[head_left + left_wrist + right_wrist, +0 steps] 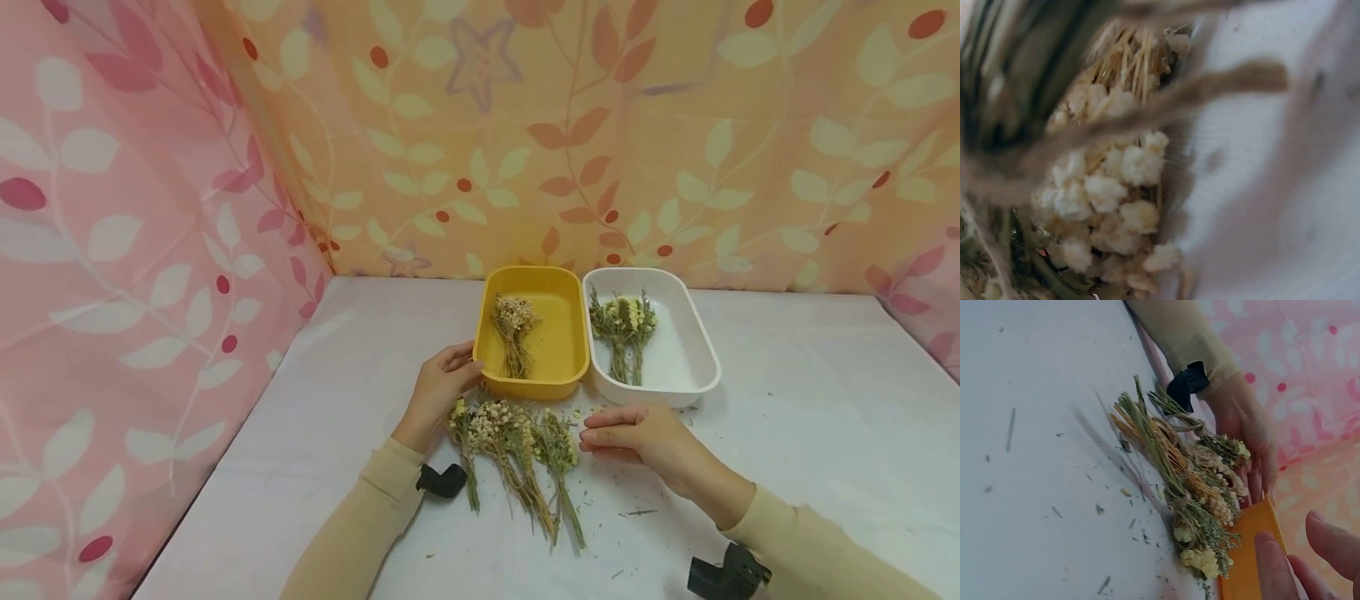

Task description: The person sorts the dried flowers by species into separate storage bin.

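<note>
My left hand (442,387) touches the front left corner of a yellow tray (536,389), its fingers mostly straight along the outside. Inside that tray lies a tied bunch of dried flowers (516,333). In front of it, several dried flower bunches lie side by side on the table: a yellowish one (461,433) at the left, cream ones (495,429) in the middle, a green and pale yellow one (557,446) at the right. My right hand (648,437) hovers just right of these, fingers loosely extended and holding nothing. Tied stems fill the left wrist view close up.
A white tray (693,354) stands against the yellow one's right side, with yellow-flowered bunches (626,325) in its left half. Broken stem bits (637,512) and crumbs litter the white tabletop (810,417). Patterned cloth (420,150) hangs behind and at the sides.
</note>
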A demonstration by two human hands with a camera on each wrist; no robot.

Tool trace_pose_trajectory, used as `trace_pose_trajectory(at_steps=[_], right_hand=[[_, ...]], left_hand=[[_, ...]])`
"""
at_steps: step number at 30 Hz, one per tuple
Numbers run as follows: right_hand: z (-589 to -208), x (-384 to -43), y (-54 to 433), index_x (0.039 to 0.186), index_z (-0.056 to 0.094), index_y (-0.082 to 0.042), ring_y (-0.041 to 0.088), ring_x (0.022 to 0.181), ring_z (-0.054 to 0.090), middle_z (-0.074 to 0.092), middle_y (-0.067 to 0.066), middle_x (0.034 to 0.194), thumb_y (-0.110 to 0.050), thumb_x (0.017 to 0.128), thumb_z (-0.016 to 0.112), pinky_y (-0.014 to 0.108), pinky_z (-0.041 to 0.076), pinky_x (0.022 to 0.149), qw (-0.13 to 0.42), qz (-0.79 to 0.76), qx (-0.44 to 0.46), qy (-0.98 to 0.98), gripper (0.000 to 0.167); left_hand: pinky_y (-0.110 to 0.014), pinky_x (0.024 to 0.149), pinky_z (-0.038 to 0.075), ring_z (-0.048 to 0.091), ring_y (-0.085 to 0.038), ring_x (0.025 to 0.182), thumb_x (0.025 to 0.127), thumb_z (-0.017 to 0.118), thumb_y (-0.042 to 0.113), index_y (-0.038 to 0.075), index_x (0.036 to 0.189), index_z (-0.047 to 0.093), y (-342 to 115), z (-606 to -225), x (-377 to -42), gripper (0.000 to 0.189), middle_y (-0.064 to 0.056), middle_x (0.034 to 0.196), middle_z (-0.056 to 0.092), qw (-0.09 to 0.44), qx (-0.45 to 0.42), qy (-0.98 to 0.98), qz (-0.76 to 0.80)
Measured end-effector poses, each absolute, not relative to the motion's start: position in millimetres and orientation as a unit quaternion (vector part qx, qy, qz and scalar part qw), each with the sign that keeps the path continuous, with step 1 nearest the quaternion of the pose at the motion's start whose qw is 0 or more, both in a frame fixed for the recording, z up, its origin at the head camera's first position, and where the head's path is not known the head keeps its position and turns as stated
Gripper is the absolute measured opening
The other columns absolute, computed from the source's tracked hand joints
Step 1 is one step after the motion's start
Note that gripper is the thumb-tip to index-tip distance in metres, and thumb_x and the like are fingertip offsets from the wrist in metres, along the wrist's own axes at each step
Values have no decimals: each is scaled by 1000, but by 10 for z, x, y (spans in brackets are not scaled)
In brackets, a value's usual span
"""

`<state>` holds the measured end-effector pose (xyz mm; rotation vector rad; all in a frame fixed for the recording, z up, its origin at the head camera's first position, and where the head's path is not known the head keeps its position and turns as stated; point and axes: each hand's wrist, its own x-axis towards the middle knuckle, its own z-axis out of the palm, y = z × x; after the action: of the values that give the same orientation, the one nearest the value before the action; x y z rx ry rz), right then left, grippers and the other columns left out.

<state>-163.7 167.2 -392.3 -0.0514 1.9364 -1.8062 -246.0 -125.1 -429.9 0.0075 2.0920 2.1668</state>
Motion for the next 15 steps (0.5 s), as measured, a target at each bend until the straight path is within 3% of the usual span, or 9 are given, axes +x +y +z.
trace_pose_trajectory(at_steps=[15], right_hand=[[-4061, -1468, 1681, 121, 63, 14, 13, 92, 74, 77, 10, 102, -12, 89, 75, 28, 63, 86, 283, -682, 6, 675, 44]], left_hand=[[-37, 98, 58, 59, -39, 125, 97, 64, 7, 1, 143, 51, -1250, -4287, -2443, 49, -24, 141, 56, 61, 3, 692, 719]])
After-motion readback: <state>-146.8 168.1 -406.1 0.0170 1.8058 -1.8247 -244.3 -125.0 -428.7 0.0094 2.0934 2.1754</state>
